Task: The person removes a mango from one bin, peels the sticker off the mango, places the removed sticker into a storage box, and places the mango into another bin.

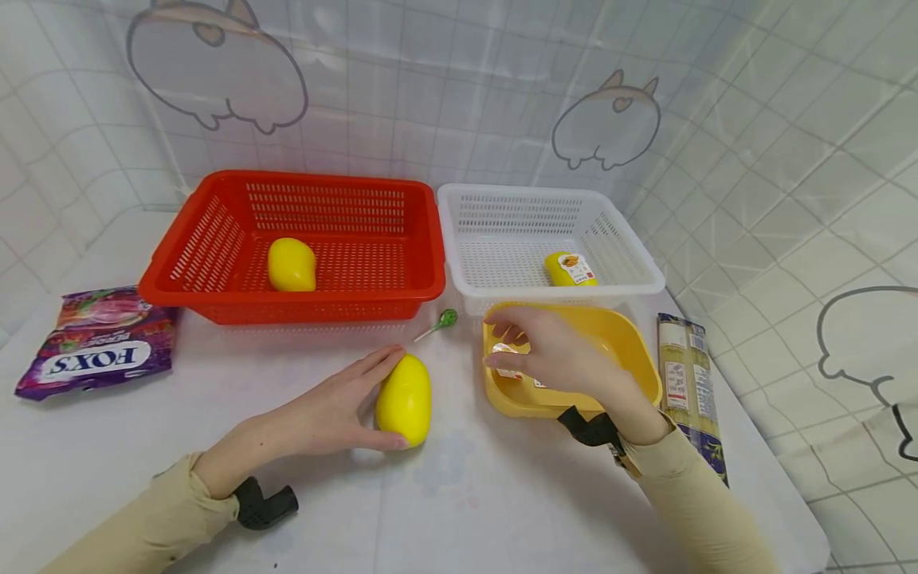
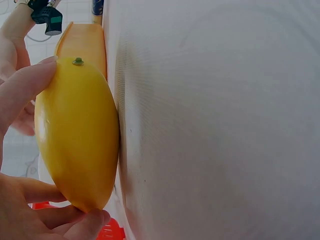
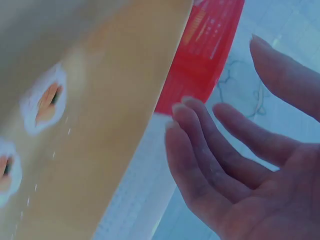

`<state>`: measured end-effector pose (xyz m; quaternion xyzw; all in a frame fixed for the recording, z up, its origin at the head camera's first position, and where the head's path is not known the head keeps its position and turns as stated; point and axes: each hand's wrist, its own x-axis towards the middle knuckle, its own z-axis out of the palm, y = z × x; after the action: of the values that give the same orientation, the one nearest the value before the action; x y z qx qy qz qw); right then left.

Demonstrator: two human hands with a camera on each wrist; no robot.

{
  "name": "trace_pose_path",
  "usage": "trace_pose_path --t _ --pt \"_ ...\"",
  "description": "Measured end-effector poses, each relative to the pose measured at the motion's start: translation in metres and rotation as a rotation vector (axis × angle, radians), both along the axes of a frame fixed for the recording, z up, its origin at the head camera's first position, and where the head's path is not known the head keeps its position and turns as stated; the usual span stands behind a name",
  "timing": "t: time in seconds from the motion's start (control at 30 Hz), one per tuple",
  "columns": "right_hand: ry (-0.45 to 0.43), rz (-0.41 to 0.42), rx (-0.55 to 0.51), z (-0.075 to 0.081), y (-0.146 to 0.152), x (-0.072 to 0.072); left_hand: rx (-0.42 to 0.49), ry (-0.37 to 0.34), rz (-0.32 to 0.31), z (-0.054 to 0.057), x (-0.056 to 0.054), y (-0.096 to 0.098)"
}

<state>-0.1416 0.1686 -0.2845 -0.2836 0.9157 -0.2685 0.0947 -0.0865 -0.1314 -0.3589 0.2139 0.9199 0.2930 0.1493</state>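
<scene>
On the table, my left hand (image 1: 330,410) grips a yellow mango (image 1: 406,400), thumb at the near end and fingers round the far end. The left wrist view shows the mango (image 2: 77,135) with a small green stem nub, pinched between thumb and fingertips. My right hand (image 1: 555,351) hovers over the yellow basin (image 1: 634,343) with loosely bent fingers and nothing between them. White stickers (image 3: 45,100) with a mango picture show inside the basin, partly hidden by that hand in the head view.
Behind stand a red basket (image 1: 344,307) with a mango (image 1: 291,265) and a white basket (image 1: 495,275) with a stickered mango (image 1: 566,269). A green lollipop (image 1: 448,318) lies between. A purple Fox's bag (image 1: 107,343) sits left, and a pasta packet (image 1: 690,383) right.
</scene>
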Motion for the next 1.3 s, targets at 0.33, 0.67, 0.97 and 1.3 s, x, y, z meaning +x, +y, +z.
trace_pose_path --t 0.33,0.67,0.97,1.3 --pt "-0.053 -0.028 -0.05 -0.004 -0.031 0.01 -0.005 -0.017 0.006 0.002 0.0 0.0" --pt "-0.074 0.0 -0.07 -0.009 -0.056 0.015 -0.004 -0.015 0.009 0.001 0.0 -0.002" --pt "-0.169 0.05 -0.072 -0.02 -0.066 0.02 -0.001 0.004 -0.003 0.001 0.001 -0.001" --pt "-0.212 0.105 -0.01 -0.039 -0.073 0.019 0.049 0.012 -0.005 0.0 0.0 -0.002"
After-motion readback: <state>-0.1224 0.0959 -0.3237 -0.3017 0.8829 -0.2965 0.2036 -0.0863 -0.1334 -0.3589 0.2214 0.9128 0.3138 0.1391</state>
